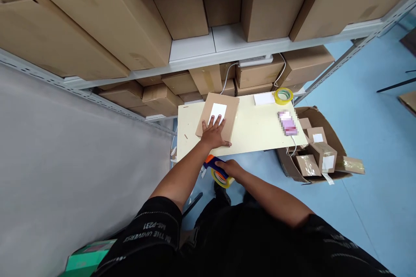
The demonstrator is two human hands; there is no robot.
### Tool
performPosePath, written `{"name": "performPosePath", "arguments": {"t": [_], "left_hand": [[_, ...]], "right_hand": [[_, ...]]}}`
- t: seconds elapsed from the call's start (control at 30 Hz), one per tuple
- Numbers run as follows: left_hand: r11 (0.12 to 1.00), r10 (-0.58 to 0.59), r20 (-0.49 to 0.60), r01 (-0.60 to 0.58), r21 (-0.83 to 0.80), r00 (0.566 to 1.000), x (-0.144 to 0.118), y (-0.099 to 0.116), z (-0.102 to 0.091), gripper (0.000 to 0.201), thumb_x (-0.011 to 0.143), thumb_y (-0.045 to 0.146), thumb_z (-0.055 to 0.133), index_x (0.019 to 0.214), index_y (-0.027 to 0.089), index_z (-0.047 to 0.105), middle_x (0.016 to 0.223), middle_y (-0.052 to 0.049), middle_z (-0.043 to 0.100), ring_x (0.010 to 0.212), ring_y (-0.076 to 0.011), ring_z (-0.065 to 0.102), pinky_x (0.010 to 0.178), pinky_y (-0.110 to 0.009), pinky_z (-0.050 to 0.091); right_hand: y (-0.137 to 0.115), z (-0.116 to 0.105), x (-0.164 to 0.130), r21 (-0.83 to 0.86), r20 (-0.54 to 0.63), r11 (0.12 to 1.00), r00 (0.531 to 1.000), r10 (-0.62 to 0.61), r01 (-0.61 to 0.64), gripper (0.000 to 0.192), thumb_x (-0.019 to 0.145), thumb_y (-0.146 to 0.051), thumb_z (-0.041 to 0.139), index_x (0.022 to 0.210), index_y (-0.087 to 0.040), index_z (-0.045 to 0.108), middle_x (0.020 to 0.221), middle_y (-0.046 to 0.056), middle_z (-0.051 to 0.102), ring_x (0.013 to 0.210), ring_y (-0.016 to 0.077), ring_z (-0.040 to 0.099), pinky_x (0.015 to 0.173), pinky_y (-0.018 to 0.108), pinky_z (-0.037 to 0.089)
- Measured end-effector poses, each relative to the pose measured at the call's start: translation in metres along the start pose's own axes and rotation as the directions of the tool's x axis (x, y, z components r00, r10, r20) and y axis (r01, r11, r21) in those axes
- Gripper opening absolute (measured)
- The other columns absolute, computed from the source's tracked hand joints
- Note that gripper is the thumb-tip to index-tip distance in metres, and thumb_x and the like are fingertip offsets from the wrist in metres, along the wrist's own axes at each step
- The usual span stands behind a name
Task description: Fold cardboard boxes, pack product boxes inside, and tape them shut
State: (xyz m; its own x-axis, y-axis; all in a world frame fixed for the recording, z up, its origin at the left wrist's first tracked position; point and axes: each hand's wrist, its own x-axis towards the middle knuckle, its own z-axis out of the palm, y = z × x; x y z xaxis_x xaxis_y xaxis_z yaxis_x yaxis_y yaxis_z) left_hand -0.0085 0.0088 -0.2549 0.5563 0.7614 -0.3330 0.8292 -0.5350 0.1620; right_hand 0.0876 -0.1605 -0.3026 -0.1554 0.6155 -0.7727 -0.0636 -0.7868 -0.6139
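Cardboard parcel (218,117) lies at the tabletop's (256,132) left edge, my left hand (214,135) flat and open on its near end. My right hand (232,169), just below the near edge, grips the tape dispenser (217,170).

The right hand (231,167) hid most of the tape dispenser (218,172). The left hand (213,133) covered part of the white label (218,111). A pixelated patch blurred the phone (287,122) on the table (256,132).
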Motion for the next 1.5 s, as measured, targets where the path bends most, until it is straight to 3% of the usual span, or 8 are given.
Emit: {"name": "performPosePath", "arguments": {"t": [0.3,0.53,0.73,0.87,1.07,1.2,1.33,1.5], "left_hand": [[0.994,0.088,-0.071,-0.092,-0.056,0.994,-0.009,-0.007,0.001,0.124,0.075,0.086,0.065,0.173,0.029,0.014,0.18,-0.009,-0.003,0.164,-0.0443,-0.012,0.123,-0.073,-0.016],[0.993,0.106,-0.029,-0.107,-0.046,0.994,-0.008,-0.007,-0.004,0.123,0.077,0.085,0.063,0.173,0.027,0.014,0.18,-0.009,-0.006,0.163,-0.0428,-0.015,0.122,-0.074,-0.016],[0.993,0.094,-0.05,-0.097,-0.062,0.994,-0.007,-0.007,0.001,0.128,0.072,0.088,0.067,0.172,0.028,0.016,0.18,-0.008,-0.004,0.163,-0.0445,-0.012,0.123,-0.072,-0.018],[0.994,0.075,-0.036,-0.078,-0.079,0.997,-0.006,-0.006,0.001,0.133,0.067,0.088,0.072,0.173,0.029,0.015,0.18,-0.007,-0.002,0.164,-0.0442,-0.012,0.125,-0.07,-0.018],[0.986,0.062,0.012,-0.06,-0.156,0.998,-0.013,-0.003,-0.015,0.124,0.073,0.083,0.072,0.172,0.029,0.02,0.18,-0.009,0.003,0.165,-0.0425,-0.005,0.127,-0.069,-0.011],[0.96,-0.141,-0.133,0.103,-0.262,0.981,-0.018,-0.016,-0.031,0.089,0.093,0.072,0.058,0.166,0.027,0.036,0.179,-0.009,0.015,0.166,-0.0346,0.01,0.132,-0.059,0.008],[0.794,-0.535,-0.131,0.443,-0.416,0.835,-0.016,-0.043,-0.034,0.078,0.099,0.055,0.055,0.163,0.014,0.038,0.174,-0.018,0.028,0.162,-0.0309,0.028,0.13,-0.044,0.027],[0.626,-0.595,0.087,0.529,-0.574,0.799,-0.016,-0.055,-0.017,0.072,0.104,0.054,0.046,0.163,0.015,0.034,0.161,-0.018,0.052,0.146,-0.0272,0.054,0.117,-0.035,0.043]], "right_hand": [[0.032,-0.102,-0.087,0.093,-0.573,0.995,0.82,0.017,0.045,0.037,0.09,-0.047,0.056,0.088,-0.016,0.077,0.082,0.008,0.078,0.071,0.0225,0.069,0.064,0.03,0.048],[-0.013,-0.145,-0.08,-0.567,-0.711,0.798,0.61,-0.348,-0.206,0.046,0.098,-0.057,0.052,0.096,-0.017,0.074,0.097,0.017,0.077,0.097,0.0317,0.071,0.088,0.04,0.049],[-0.059,-0.178,-0.017,-0.847,-0.529,0.378,0.657,-0.538,-0.373,0.045,0.106,-0.045,0.047,0.119,-0.007,0.07,0.118,0.029,0.071,0.124,0.0396,0.061,0.106,0.051,0.037],[-0.057,-0.199,0.021,-0.909,-0.415,0.269,0.735,-0.537,-0.317,0.043,0.105,-0.041,0.047,0.123,-0.008,0.069,0.122,0.03,0.069,0.13,0.0418,0.056,0.11,0.053,0.032],[-0.047,-0.214,0.019,-0.92,-0.376,0.326,0.716,-0.588,-0.216,0.046,0.1,-0.044,0.055,0.134,-0.015,0.065,0.133,0.025,0.065,0.138,0.0431,0.047,0.111,0.057,0.033],[-0.048,-0.214,0.004,-0.888,-0.243,0.45,0.732,-0.636,0.096,0.04,0.092,-0.037,0.063,0.129,-0.022,0.067,0.136,0.019,0.065,0.137,0.0405,0.05,0.113,0.052,0.038],[-0.053,-0.189,0.012,-0.536,-0.057,0.832,0.977,-0.203,0.141,0.028,0.093,-0.05,0.066,0.091,-0.022,0.069,0.096,0.011,0.073,0.092,0.0296,0.07,0.084,0.04,0.052],[-0.071,-0.138,0.028,-0.101,0.209,0.95,0.927,0.311,-0.296,0.058,0.103,-0.069,0.037,0.104,-0.017,0.061,0.094,0.011,0.074,0.066,0.0207,0.071,0.064,0.031,0.051]]}}
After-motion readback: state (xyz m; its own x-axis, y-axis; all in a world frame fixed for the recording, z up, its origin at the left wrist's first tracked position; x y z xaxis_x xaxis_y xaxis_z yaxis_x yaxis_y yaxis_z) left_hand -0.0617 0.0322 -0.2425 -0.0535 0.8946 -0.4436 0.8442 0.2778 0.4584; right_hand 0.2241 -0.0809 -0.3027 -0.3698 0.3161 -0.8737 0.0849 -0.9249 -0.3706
